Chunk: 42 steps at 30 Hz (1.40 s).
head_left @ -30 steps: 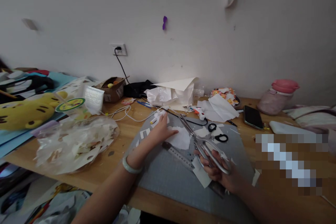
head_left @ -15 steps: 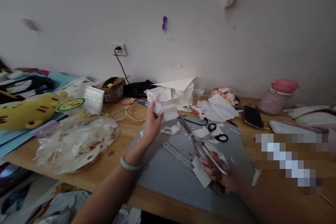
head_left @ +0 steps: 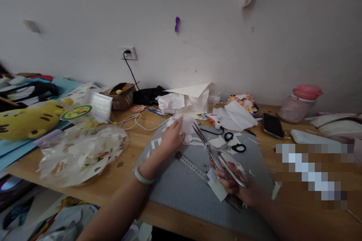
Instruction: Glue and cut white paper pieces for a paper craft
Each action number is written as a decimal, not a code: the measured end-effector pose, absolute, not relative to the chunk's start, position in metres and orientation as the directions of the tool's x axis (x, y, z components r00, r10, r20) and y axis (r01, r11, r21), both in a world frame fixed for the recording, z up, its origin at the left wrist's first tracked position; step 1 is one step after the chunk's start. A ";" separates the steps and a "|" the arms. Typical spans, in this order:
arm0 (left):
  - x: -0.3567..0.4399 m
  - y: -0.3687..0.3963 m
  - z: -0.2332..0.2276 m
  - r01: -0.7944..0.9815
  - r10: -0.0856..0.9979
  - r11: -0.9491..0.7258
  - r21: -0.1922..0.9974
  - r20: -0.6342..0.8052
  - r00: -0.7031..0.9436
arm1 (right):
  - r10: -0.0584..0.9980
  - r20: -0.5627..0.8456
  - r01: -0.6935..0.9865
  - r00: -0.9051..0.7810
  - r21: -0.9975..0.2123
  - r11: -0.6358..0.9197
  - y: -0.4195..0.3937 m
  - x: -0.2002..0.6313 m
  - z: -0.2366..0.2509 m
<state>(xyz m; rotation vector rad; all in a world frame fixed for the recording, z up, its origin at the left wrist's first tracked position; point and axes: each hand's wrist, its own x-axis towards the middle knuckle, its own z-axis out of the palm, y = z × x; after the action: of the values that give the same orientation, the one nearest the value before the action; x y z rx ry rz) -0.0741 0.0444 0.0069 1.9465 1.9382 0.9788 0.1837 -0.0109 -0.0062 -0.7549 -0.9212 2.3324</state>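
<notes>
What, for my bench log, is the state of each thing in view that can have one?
Silver scissors: in the right hand, blades slightly apart.
White paper: at the left hand, grip unclear.
Black-handled scissors: handles apart, blades mostly hidden.
Phone: screen dark.
Jar: pink lid on.
Cardboard box: top open.
Black plug: in the wall socket.
Ruler: on the mat.
</notes>
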 end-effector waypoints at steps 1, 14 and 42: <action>-0.070 0.041 0.007 0.846 0.961 -0.123 0.519 0.274 -0.029 | 0.633 -0.314 -0.255 -0.708 -0.722 -0.643 -0.011 0.184 -0.006; -0.070 0.049 -0.007 0.762 0.993 -0.047 0.646 0.111 -0.033 | 0.621 -0.325 -0.256 -0.713 -0.704 -0.663 -0.011 0.182 0.000; -0.072 0.050 -0.010 0.323 0.951 -0.289 0.901 0.308 -0.007 | 0.629 -0.353 -0.234 -0.692 -0.715 -0.659 -0.011 0.181 0.004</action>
<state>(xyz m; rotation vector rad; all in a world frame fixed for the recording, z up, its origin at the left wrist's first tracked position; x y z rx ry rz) -0.0725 0.0497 -0.0100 1.6592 1.3325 1.3114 0.1808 -0.0115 0.0038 -0.8199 -0.8920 2.3391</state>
